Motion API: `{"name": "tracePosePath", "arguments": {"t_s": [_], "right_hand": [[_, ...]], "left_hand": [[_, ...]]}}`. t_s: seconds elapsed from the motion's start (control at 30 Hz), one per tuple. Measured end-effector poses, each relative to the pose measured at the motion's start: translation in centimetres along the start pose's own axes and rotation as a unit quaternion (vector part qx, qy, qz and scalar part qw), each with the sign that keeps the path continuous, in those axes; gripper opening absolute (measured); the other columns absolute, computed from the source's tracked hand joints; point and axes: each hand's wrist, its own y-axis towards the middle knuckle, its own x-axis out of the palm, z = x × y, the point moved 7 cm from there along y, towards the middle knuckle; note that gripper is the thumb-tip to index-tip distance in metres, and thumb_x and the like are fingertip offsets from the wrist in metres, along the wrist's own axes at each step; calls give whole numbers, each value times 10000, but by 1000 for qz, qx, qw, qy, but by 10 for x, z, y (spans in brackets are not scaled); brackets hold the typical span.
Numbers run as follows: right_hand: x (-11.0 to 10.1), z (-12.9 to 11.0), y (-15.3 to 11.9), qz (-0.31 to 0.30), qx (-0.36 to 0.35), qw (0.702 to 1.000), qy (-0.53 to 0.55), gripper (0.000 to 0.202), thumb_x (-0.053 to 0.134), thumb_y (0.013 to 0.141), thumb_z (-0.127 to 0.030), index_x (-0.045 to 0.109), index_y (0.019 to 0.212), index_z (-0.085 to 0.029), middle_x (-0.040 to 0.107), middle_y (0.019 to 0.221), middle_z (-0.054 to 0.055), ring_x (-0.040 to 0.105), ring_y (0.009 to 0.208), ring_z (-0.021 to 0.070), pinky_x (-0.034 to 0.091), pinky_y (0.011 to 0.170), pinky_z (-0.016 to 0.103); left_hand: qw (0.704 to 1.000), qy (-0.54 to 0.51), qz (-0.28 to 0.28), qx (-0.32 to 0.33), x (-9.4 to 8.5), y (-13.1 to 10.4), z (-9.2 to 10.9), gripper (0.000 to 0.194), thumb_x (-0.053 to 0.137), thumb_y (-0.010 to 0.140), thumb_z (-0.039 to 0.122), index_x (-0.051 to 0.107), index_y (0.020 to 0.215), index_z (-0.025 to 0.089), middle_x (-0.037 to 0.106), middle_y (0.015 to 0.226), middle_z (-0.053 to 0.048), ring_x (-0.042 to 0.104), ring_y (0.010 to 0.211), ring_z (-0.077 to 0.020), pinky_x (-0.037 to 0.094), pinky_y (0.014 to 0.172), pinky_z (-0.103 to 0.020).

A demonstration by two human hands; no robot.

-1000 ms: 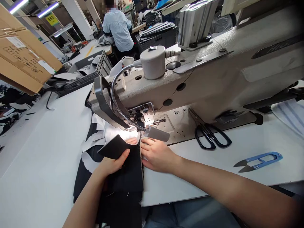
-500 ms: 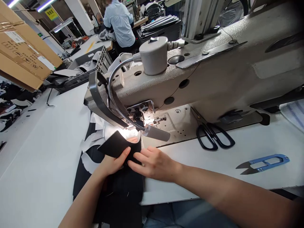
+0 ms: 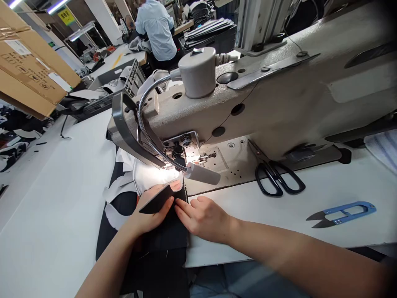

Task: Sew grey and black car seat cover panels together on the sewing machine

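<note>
Under the lit head of a sewing machine [image 3: 178, 155] lies a white fabric piece [image 3: 147, 176] joined with black fabric [image 3: 161, 236]. My left hand [image 3: 147, 217] grips the folded black flap [image 3: 158, 200] between thumb and fingers; part of the fingers is behind the flap. My right hand [image 3: 206, 219] pinches the black fabric's right edge, just below the needle area, its fingertips close to my left thumb. The needle tip is hidden behind the lamp [image 3: 203, 173]. Black fabric hangs over the table's front edge.
Black-handled scissors [image 3: 279, 178] lie on the machine bed and table, with blue thread snips [image 3: 344, 214] farther right. A cardboard box [image 3: 34, 62] and a grey crate [image 3: 99, 101] stand at the back left. A person [image 3: 156, 31] in light blue works beyond.
The black flap has tipped down towards me, and more of the white piece shows. My right fingers have drawn together on the fabric edge, and my left hand has shifted slightly.
</note>
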Motion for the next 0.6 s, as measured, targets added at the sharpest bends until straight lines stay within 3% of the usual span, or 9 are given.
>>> {"name": "tracePosePath", "arguments": {"t_s": [0.1,0.2,0.4,0.6], "right_hand": [[0,3,-1,-7,15,1000,-2,158,464,788,-57,600,801,-136,626,745,70,460,527,155,230,482,312],[-2,5,-1,4,28,1000,7,172,451,764,-43,534,680,-168,556,638,42,417,497,152,210,481,317],[4,15,1,19,66,997,18,202,425,744,-18,477,648,-187,486,583,20,385,502,151,192,495,318],[17,31,6,-9,100,995,22,212,438,754,15,491,698,-182,486,602,11,411,557,148,217,509,307]], "left_hand": [[985,108,-58,120,14,0,11,408,412,898,258,531,1286,211,607,1256,-60,615,1044,-220,524,890,-355],[956,210,-58,196,25,-3,16,454,422,855,216,527,1290,139,537,1341,-112,610,1026,-243,527,843,-368],[938,275,-18,209,27,8,15,414,420,867,308,599,1184,112,648,1142,-148,597,783,-225,490,671,-341],[938,256,-5,232,23,28,3,313,410,870,280,649,1026,151,667,859,-113,571,742,-224,440,650,-326]]}}
